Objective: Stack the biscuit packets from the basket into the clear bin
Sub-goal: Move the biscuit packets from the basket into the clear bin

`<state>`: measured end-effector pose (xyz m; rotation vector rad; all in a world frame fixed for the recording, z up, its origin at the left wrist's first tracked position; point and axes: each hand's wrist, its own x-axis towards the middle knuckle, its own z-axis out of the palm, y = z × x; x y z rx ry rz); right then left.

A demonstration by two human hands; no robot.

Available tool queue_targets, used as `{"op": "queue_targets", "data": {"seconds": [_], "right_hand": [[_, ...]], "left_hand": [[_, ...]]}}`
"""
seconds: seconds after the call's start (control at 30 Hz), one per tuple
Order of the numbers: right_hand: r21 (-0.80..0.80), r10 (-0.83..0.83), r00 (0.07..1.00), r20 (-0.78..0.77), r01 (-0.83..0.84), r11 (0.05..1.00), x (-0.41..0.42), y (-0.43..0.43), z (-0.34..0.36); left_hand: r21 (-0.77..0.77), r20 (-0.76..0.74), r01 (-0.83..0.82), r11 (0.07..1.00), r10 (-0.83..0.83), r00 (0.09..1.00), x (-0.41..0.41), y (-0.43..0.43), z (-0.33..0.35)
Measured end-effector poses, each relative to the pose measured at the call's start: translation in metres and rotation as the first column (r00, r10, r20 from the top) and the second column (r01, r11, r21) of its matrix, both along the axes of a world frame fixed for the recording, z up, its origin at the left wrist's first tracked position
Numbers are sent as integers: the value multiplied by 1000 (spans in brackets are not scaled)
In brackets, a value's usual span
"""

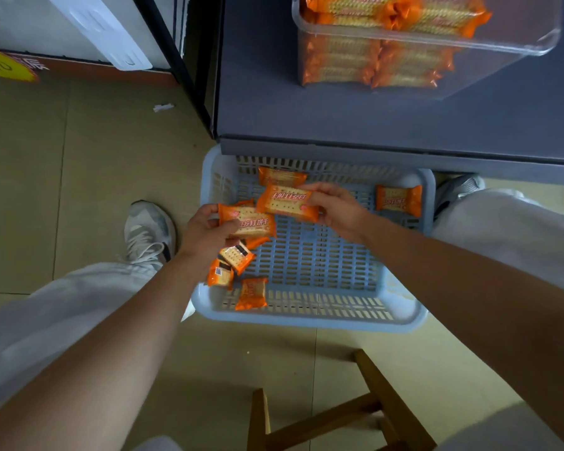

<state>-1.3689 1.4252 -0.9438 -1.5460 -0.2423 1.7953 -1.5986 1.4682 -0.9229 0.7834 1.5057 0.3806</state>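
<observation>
Two biscuit packets [287,200] hang over the blue basket [306,319]'s left half: left hand [205,236] grips one, right hand [336,209] pinches the other. Loose packets [250,292] lie by its left edge and far-right corner. Basket on tiled floor [79,157], against the grey counter [339,118] carrying the part-filled clear bin [534,40].

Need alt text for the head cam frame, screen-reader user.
Seen from above, the left hand grips one orange packet and the right hand pinches another packet over a pale blue basket on the floor holding several loose packets. A clear bin on the grey shelf holds stacked packets.
</observation>
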Motion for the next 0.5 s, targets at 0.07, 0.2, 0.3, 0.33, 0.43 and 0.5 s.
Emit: {"op": "queue_targets", "data": {"seconds": [0.07,0.2,0.3,0.33,0.43,0.5], "right_hand": [[31,51,997,54,-53,998,-3,-3,9],[87,127,977,173,-144,986,-3,-8,26],[88,185,964,192,-204,975,5,-9,40],[76,216,955,205,-235,969,7,-9,46],[61,233,944,233,-254,965,12,-12,65],[99,188,962,199,-210,973,14,-13,76]], "left_hand": [[-15,87,-43,999,44,995,7,-5,11],[-22,195,-75,997,78,978,15,-12,32],[3,212,-66,998,64,975,17,-13,43],[9,216,-63,998,60,975,18,-14,46],[30,222,-53,998,45,974,22,-15,58],[38,212,-58,998,48,976,26,-16,66]]}}
